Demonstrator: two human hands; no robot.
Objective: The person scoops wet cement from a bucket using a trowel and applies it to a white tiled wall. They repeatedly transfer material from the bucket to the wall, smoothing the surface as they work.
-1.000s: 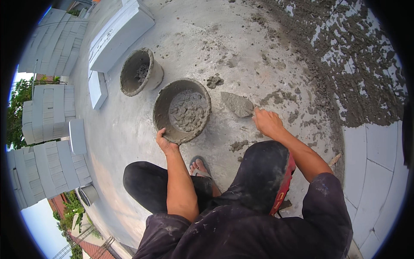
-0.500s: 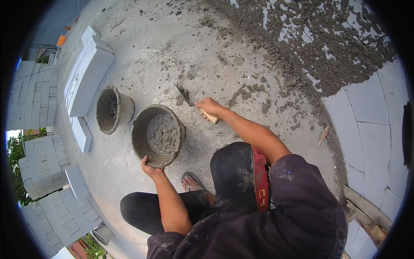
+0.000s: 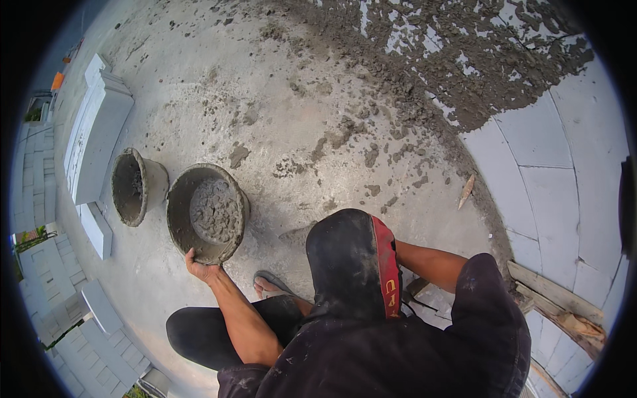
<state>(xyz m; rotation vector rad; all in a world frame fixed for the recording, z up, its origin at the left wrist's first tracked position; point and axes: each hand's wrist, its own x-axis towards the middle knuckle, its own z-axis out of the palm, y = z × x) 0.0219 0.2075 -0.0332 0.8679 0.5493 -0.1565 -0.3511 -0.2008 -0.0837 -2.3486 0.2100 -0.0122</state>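
Note:
My left hand grips the near rim of a mortar-crusted bucket that holds wet grey mortar. A second, smaller crusted bucket stands just left of it. My right forearm reaches behind my raised black-clad knee, which hides that hand and whatever it holds. A faint grey blade-like shape, which looks like the trowel, shows just left of the knee, near the concrete floor. My sandalled foot is below the bucket.
White blocks lie in a stack and in piles along the left edge. Mortar splatters dot the concrete floor. At right are white blocks, partly smeared with mortar, a small stick and wooden planks.
My right hand with the trowel has moved down and behind my knee. The view has shifted, so the buckets sit further left. My left hand still holds the rim.

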